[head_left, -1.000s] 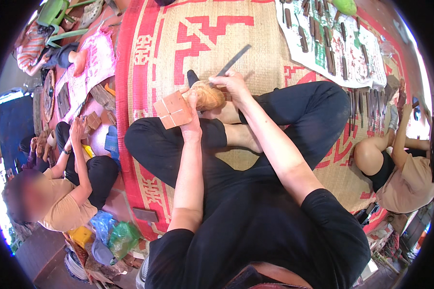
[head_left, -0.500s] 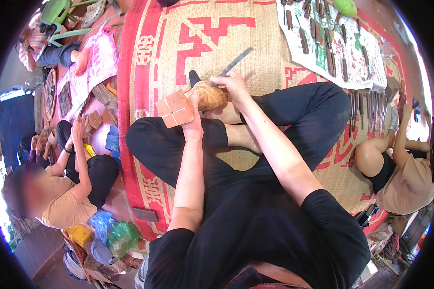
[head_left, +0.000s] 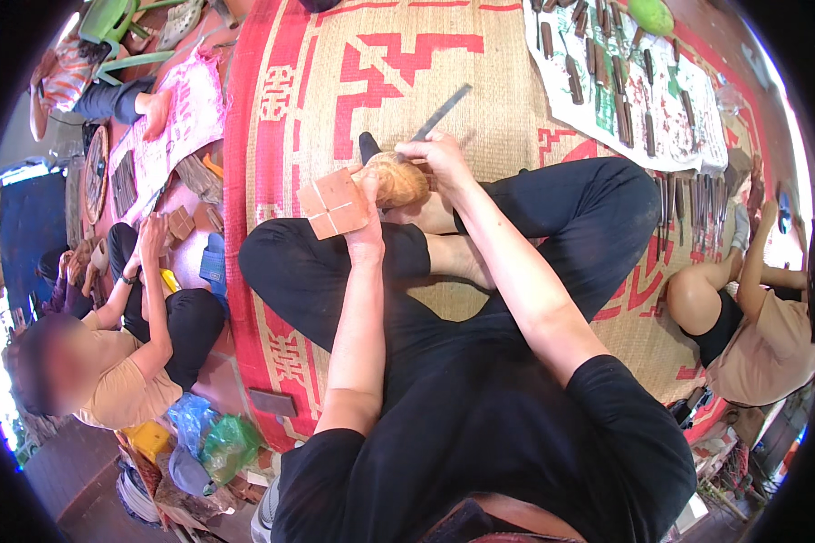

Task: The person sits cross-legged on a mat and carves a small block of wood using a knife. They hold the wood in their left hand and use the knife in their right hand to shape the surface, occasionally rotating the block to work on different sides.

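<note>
Supervisor: Report the grip, near to far.

Operator: From my station, both hands read as closed. The left hand [head_left: 368,220] grips a square-faced wooden block [head_left: 333,206], reddish-brown with pale crossed lines, above the crossed legs. Just beside it sits a rounded golden-brown piece [head_left: 400,185]. Fingers hide the join; I cannot tell whether these are one body. The right hand [head_left: 445,161] grips a flat dark bar tool [head_left: 444,110], its lower end at the golden-brown piece.

Supervisor: State progress.

Operator: Done: the block's face is flat and lined; the golden-brown piece is rounded. I judge the work under way. The amount left cannot be read from this view. Farther out, past the woven mat's [head_left: 462,68] centre, dark-handled hand tools [head_left: 576,86] lie unheld on a white sheet [head_left: 598,136].

Supervisor: Differences from one second earlier?

Operator: Minor. Both holds match; the view has shifted slightly. I detect no change in the wood surface.
</note>
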Motion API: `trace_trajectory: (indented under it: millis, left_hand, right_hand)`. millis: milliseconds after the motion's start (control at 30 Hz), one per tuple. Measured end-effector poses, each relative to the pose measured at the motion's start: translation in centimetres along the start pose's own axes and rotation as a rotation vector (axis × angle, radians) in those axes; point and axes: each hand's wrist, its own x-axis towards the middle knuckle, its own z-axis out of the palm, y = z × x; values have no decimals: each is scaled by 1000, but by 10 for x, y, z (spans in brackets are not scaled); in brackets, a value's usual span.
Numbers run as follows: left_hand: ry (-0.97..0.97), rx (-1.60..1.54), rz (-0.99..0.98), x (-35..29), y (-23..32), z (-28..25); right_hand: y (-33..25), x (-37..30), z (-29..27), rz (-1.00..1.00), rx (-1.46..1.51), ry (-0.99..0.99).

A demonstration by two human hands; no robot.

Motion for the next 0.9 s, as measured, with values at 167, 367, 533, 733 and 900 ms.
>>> trace_trajectory:
  millis: [167,367,533,733,900]
  left_hand:
    - [8,-34,29,-4,11,5]
    - [10,35,-15,1,-3,-2]
    - [-17,96,75,0,-4,-2]
    - [-78,-128,-84,-7,19,1]
    - [-162,70,177,-9,12,-1]
  right_hand:
    - [11,22,-13,-17,26,73]
    - [-9,0,2,-25,-96,33]
    - [12,24,-8,-47,-80,12]
    - [1,17,-10,-50,56,32]
    - [6,8,-12,48,-84,-15]
